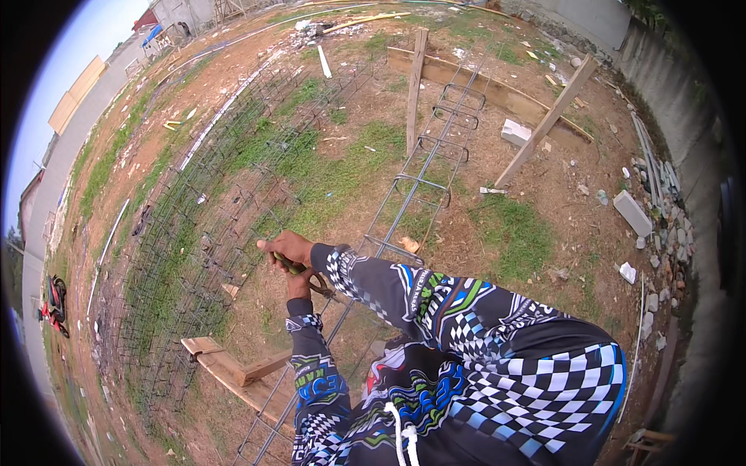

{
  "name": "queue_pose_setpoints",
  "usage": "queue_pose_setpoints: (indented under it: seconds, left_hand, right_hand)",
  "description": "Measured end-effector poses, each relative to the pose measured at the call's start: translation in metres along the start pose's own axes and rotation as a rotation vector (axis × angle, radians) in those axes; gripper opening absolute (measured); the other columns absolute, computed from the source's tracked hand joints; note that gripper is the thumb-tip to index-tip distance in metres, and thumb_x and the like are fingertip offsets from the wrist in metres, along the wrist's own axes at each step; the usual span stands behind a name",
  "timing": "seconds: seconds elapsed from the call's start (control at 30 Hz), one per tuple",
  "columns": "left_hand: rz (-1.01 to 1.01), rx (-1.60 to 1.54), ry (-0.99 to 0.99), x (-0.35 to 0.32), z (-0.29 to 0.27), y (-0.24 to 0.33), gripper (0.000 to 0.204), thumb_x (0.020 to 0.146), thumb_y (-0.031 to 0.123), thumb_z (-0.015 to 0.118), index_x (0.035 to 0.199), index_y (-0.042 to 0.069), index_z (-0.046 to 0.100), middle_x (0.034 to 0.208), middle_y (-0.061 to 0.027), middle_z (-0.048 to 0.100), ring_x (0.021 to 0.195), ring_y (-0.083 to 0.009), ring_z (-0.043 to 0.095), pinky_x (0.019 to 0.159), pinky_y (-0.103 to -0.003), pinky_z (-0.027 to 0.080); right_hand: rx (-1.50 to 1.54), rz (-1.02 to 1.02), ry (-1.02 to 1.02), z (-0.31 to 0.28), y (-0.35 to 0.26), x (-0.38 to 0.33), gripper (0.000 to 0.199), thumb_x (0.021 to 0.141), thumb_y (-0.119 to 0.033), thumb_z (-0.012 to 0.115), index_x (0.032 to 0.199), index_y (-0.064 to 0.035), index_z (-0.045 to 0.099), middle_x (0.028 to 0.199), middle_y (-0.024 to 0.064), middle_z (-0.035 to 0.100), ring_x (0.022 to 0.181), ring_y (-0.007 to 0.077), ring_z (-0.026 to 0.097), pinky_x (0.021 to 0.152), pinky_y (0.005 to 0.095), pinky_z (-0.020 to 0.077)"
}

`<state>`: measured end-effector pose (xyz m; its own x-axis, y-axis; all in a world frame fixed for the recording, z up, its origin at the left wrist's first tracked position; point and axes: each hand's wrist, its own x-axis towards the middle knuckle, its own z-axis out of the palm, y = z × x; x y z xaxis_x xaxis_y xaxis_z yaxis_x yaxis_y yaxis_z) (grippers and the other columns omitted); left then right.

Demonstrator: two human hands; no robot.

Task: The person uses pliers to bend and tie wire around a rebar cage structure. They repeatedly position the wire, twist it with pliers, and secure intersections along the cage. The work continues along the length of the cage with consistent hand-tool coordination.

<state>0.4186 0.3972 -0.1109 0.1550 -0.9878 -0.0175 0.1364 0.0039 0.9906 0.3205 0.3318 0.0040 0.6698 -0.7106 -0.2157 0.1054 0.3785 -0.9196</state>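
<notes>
My right hand is closed around the green handle of what look like pincers, with its thumb pointing left. Just below it, my left hand is closed against the same tool, its fingers partly hidden. The brownish jaws of the pincers point right, toward a long rebar cage of straight bars with bent rectangular stirrups. The cage runs from the far centre past my forearms to the lower left. My sleeves and body hide its middle part.
Wooden stakes with a plank stand under the cage's far end; another plank support stands at lower left. Several more rebar cages lie on the grass at left. White blocks and rubble lie along the wall at right.
</notes>
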Motion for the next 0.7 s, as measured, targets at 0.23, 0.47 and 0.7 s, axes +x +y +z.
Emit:
queue_pose_setpoints:
  seconds: [0.23,0.47,0.7]
  left_hand:
    - [0.034,-1.102,0.245,0.019,0.019,-0.046,0.055,0.085,0.048,0.072,0.121,0.011,0.053,0.087,0.0044,0.051,0.075,-0.0107,0.048,0.077,-0.028,0.043]
    - [-0.250,-0.145,-0.185,-0.009,-0.011,0.005,0.033,0.078,0.010,0.075,0.105,-0.002,0.063,0.100,-0.0072,0.065,0.092,-0.0217,0.063,0.080,-0.039,0.050]
    - [0.525,0.441,0.452,0.006,0.009,-0.060,0.034,0.086,0.014,0.072,0.112,-0.005,0.061,0.104,-0.0122,0.067,0.085,-0.0217,0.068,0.073,-0.032,0.056]
  right_hand:
    - [-0.588,-0.291,0.797,0.070,0.031,-0.035,0.054,0.090,-0.057,0.060,0.072,-0.0061,0.064,0.082,0.0067,0.065,0.083,0.0201,0.062,0.075,0.0409,0.0469]
    - [-0.268,-0.002,-0.128,0.003,0.004,-0.003,0.050,0.075,-0.048,0.082,0.074,-0.0018,0.063,0.079,0.0104,0.066,0.063,0.0139,0.061,0.062,0.0337,0.0489]
    - [-0.609,-0.134,0.613,0.072,0.016,-0.048,0.072,0.076,-0.076,0.061,0.081,-0.0048,0.055,0.082,0.0131,0.061,0.081,0.0298,0.061,0.076,0.0442,0.0459]
